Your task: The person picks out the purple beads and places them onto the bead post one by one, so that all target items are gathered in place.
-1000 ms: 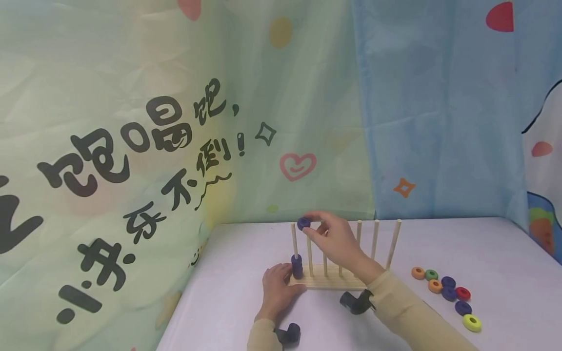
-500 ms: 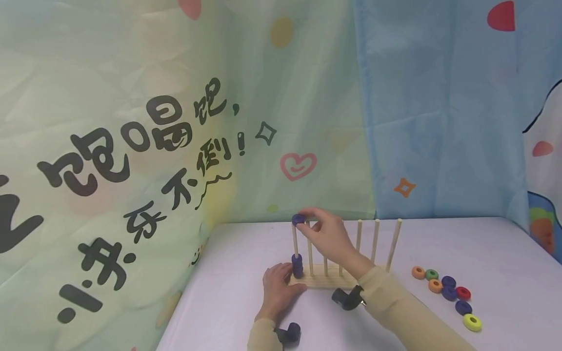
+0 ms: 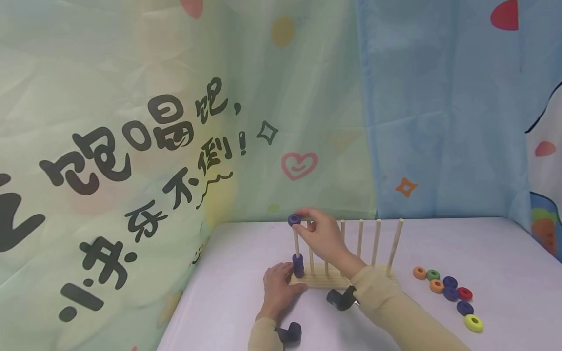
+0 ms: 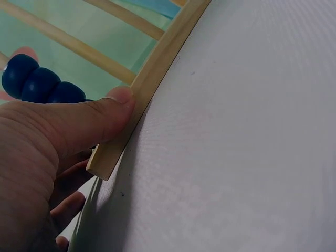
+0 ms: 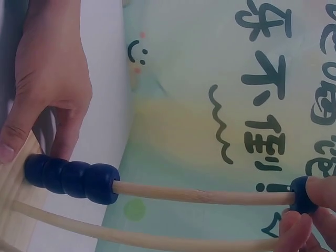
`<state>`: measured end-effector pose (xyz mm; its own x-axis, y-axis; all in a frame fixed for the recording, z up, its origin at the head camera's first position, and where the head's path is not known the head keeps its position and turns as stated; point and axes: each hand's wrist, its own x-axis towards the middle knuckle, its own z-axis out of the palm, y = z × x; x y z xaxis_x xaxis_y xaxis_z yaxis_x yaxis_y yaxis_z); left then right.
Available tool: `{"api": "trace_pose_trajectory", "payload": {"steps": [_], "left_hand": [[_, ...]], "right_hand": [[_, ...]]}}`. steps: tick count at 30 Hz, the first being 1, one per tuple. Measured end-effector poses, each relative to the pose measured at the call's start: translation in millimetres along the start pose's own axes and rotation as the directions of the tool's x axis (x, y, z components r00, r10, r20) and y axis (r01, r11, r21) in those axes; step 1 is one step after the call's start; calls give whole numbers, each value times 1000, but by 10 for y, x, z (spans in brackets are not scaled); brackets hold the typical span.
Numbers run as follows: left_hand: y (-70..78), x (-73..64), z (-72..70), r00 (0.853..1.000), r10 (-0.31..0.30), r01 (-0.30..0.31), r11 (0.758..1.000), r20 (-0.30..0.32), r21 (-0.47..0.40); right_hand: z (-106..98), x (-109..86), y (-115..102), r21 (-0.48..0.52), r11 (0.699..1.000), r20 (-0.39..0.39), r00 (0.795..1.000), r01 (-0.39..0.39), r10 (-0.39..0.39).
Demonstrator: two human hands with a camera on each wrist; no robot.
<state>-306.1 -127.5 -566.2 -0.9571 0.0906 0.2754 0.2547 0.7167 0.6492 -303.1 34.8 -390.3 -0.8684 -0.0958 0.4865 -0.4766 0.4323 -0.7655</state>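
A wooden stand (image 3: 325,282) with a row of upright pegs sits on the table. Its leftmost peg (image 5: 210,197) carries a short stack of dark blue beads (image 5: 73,178) at the bottom. My right hand (image 3: 324,236) pinches another blue bead (image 3: 294,220) between thumb and fingers at the top of that peg; in the right wrist view the peg's tip meets this bead. My left hand (image 3: 277,286) grips the left end of the base, its thumb (image 4: 118,107) along the front edge and the other fingers behind.
Loose beads lie on the table right of the stand: orange (image 3: 419,273), green (image 3: 433,275), red (image 3: 464,294), several blue (image 3: 450,293) and a yellow one (image 3: 474,323). The other pegs (image 3: 376,243) stand bare. A printed cloth (image 3: 307,107) hangs behind the table.
My right hand has moved left with the blue bead, from beside the leftmost peg to its top. The left hand has stayed on the base.
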Motion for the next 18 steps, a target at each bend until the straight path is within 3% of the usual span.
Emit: {"api": "trace_pose_trajectory", "payload": {"steps": [9,18], "left_hand": [[-3,-3,4,999,38,-38,999,-19,5],[19,-3,-6,1000,25,-25,1000,-16,5]], "right_hand": [[38,-30,52,-107,994,3,1000,5,-4],[61,-55,68,-144,990,11,1000,8,-6]]}}
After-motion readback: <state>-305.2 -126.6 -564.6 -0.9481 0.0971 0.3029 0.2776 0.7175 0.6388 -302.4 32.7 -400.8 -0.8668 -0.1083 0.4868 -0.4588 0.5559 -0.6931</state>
